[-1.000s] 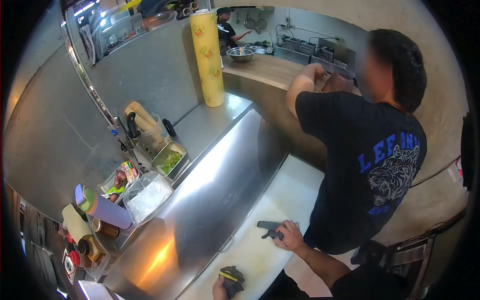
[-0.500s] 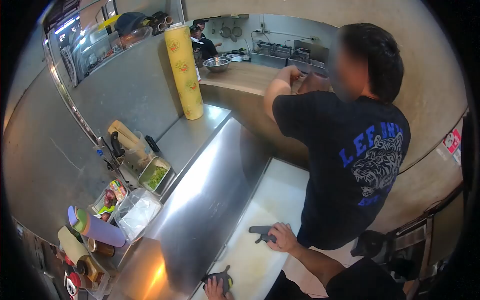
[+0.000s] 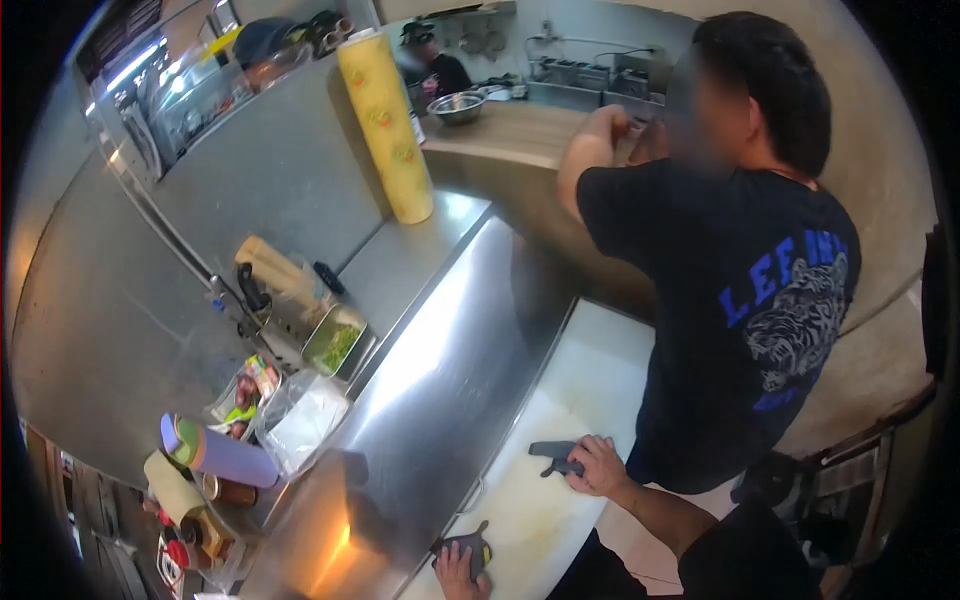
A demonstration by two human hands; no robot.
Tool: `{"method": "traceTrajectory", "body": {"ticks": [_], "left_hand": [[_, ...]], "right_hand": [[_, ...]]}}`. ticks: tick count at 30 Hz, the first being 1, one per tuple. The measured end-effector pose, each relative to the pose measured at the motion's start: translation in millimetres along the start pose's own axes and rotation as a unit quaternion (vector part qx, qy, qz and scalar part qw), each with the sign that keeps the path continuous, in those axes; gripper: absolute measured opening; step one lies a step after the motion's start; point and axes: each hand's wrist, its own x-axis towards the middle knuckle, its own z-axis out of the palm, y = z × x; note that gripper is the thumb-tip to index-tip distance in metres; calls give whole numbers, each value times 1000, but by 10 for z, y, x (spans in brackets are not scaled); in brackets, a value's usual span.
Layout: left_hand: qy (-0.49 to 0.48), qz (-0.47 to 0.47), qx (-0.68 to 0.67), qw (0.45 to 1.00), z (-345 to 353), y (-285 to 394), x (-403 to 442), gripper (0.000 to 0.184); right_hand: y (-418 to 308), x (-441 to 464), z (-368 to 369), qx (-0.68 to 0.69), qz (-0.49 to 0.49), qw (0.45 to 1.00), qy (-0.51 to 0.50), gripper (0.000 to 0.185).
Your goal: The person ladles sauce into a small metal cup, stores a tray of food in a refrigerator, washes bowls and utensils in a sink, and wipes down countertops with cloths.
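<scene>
My right hand (image 3: 597, 466) rests at the board's right edge, fingers closed over a dark grey object (image 3: 553, 449) with a broad flat arm and a smaller hooked piece. My left hand (image 3: 458, 575), near the bottom edge of the view, grips another dark grey object (image 3: 471, 542) that has a thin spur and a yellow patch. Both objects are on a white cutting board (image 3: 545, 500) and partly covered by my fingers, and their exact kind is unclear.
A person in a black shirt (image 3: 760, 240) stands close on the right, arms over a wooden counter (image 3: 500, 140). A steel worktop (image 3: 440, 350) borders the board. Left are a purple bottle (image 3: 235, 462), a plastic bag (image 3: 300, 420), a tray of chopped greens (image 3: 338, 345) and a yellow roll (image 3: 385, 125).
The whole view has shifted, so things appear farther right, and the far ones higher. Both hands keep their hold on the dark grey objects.
</scene>
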Motion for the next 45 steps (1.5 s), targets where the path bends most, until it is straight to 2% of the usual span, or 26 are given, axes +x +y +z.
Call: {"method": "traceTrajectory", "body": {"ticks": [6, 8, 10, 11, 12, 14, 17, 25, 27, 28, 29, 30, 31, 32, 33, 34, 35, 36, 37, 38, 39, 40, 41, 42, 44, 45], "left_hand": [[-18, -7, 15, 1000, -11, 21, 0, 62], [-17, -9, 16, 1000, -18, 81, 89, 62], [20, 21, 12, 999, -114, 153, 132, 59], [21, -17, 53, 998, -214, 241, 175, 51], [23, -20, 51, 998, -141, 193, 104, 51], [25, -40, 13, 999, -16, 65, 57, 63], [20, -39, 13, 999, -74, 53, 19, 61], [49, -7, 35, 998, -19, -18, -30, 56], [121, -101, -82, 984, 11, 7, 20, 43], [126, -99, -83, 984, 10, 10, 61, 43], [159, -250, -271, 916, -124, 131, 200, 36], [183, -384, -440, 791, -246, 215, 264, 31], [226, -429, -572, 662, -256, 188, 262, 33], [217, -369, -762, 486, -325, 218, 267, 40], [166, -327, -814, 451, -631, 449, 352, 45], [117, -288, -857, 410, -1020, 729, 503, 49], [101, -244, -912, 315, -1219, 941, 628, 54], [79, -239, -893, 373, -1282, 973, 618, 53], [65, -229, -906, 351, -1160, 844, 542, 53], [21, -184, -944, 275, -1219, 847, 510, 57], [24, -189, -931, 312, -1288, 897, 589, 58], [15, -193, -916, 351, -1368, 1014, 526, 60], [14, -176, -919, 353, -1456, 1081, 589, 60], [-28, -122, -928, 352, -1561, 1176, 612, 61], [-87, -48, -931, 351, -1660, 1327, 694, 62], [-44, -91, -919, 380, -1645, 1375, 650, 63]], "right_hand": [[30, -4, 2, 11, 15, 999, -26, 29], [49, 17, 24, 22, 7, 1000, -2, 29], [85, 57, 57, 16, 10, 1000, -2, 29], [66, 2, 50, 5, 9, 1000, -2, 30], [65, -14, 28, 3, 6, 1000, -4, 30], [45, 9, 27, 10, 10, 1000, -3, 29], [65, -16, 74, 3, 24, 999, -23, 29], [-21, -63, 78, -2, -4, 1000, 2, 27], [-53, -67, 65, -3, 10, 1000, -13, 29], [-75, -40, 74, -5, 6, 1000, -10, 29], [-124, -57, 97, -25, 49, 998, -36, 33], [-240, -71, 84, -43, 91, 993, -63, 38], [-386, -104, 96, -41, 90, 993, -62, 38], [-614, -102, 49, -78, 88, 993, -6, 42], [-841, -125, -26, -115, 86, 989, 45, 47], [-1095, -170, -112, -31, 131, 991, 0, 54], [-988, -271, 174, 91, 90, 992, 23, 63], [-1168, -285, 267, 218, 168, 960, -60, 61], [-1325, -386, 397, 342, 218, 905, -131, 53], [-1958, -195, -274, 505, 307, 777, -217, 51], [-1888, -341, -6, 569, 287, 726, -259, 54], [-2267, -201, -393, 658, 348, 606, -280, 55], [-2366, -162, -444, 679, 320, 602, -272, 55], [-2450, -223, -476, 700, 296, 595, -260, 55], [-2507, -202, -528, 572, 290, 726, -249, 55], [-2581, -202, -653, 555, 274, 748, -237, 51]]}}
